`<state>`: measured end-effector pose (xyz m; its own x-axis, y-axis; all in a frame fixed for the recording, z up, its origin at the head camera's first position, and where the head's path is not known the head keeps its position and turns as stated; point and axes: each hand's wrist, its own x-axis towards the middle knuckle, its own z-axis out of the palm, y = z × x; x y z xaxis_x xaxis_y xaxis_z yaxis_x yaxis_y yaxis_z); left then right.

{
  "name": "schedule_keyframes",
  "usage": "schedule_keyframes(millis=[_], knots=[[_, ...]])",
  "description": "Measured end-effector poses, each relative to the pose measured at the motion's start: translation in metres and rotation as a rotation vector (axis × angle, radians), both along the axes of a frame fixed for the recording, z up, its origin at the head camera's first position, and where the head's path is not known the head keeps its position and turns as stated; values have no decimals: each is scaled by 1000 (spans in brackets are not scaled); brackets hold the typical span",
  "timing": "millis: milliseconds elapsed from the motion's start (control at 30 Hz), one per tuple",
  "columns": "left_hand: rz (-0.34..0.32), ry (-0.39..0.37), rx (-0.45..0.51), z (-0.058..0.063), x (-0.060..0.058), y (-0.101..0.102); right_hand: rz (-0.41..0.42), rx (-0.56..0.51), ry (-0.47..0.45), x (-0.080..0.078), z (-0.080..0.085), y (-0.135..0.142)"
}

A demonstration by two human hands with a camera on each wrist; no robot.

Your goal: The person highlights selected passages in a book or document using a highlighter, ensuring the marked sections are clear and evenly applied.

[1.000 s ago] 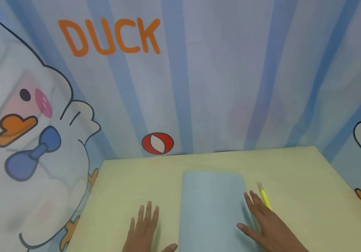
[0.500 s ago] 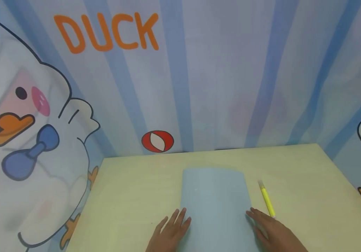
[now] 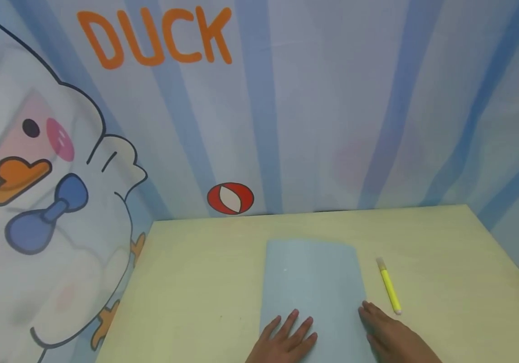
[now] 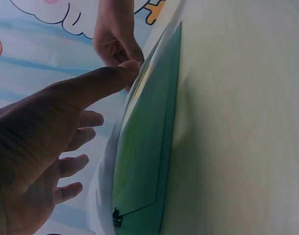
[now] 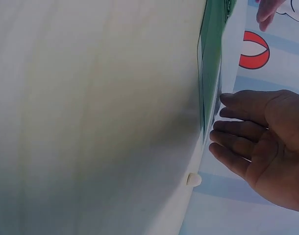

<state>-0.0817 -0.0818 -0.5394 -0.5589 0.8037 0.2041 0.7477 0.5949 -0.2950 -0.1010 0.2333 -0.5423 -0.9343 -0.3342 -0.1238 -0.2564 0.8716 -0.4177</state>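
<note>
A light-blue cover point(image 3: 311, 277) lies lengthwise on the table; the wrist views show green layers point(image 4: 149, 142) under its lifted edge, like a folder or booklet. My left hand point(image 3: 284, 340) is over the cover's near left part, fingers spread and straight. In the left wrist view its thumb reaches along the raised edge. At the cover's right edge is my right hand point(image 3: 393, 333), its fingertips touching that side. The right wrist view shows those fingers loosely extended beside the edge. A yellow marker point(image 3: 389, 287) lies just beyond the right hand.
The pale yellow table point(image 3: 205, 272) ends at a striped fabric backdrop point(image 3: 314, 101) with duck drawings and a red-and-white ball print point(image 3: 230, 198). In the left wrist view a small black fitting point(image 4: 117, 218) shows at one end of the green layers.
My left hand has moved right, from the table onto the blue cover. My right hand has come down and nearer, to the cover's right edge, leaving the yellow marker fully visible.
</note>
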Motion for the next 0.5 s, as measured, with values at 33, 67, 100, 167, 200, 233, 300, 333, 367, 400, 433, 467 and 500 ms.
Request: schedule_keyframes(millis=[33,67,100,167,200,233,300,333,367,400,433,467,500], knots=[[-5,-8,-14,-1,0,2,5,-4,7,0,-1,0],[-12,-15,-30,-2,0,3,8,-6,12,0,-2,0],[-16,-28,-47,-3,0,5,5,-6,11,0,-2,0],[-25,-59,-78,-5,1,7,-3,-12,2,-1,-3,0],[-29,-76,-91,-6,1,8,-9,-19,-12,-1,-3,0],[-34,-84,-100,-8,1,8,-16,-23,-25,-2,-3,-1],[-44,-109,-93,-10,1,9,-18,-35,-47,-4,-4,0],[-46,-123,-84,-11,1,10,-17,-46,-56,-5,-5,1],[-46,-132,-75,-12,1,11,-15,-57,-63,-6,-6,2],[-47,-135,-65,-13,2,11,-9,-67,-63,-6,-8,4],[-45,-144,-56,-13,2,12,3,-74,-56,-7,-11,5],[-42,-153,-49,-13,2,12,17,-84,-44,-7,-13,8],[-39,-158,-42,-13,3,12,30,-90,-29,-7,-15,10]])
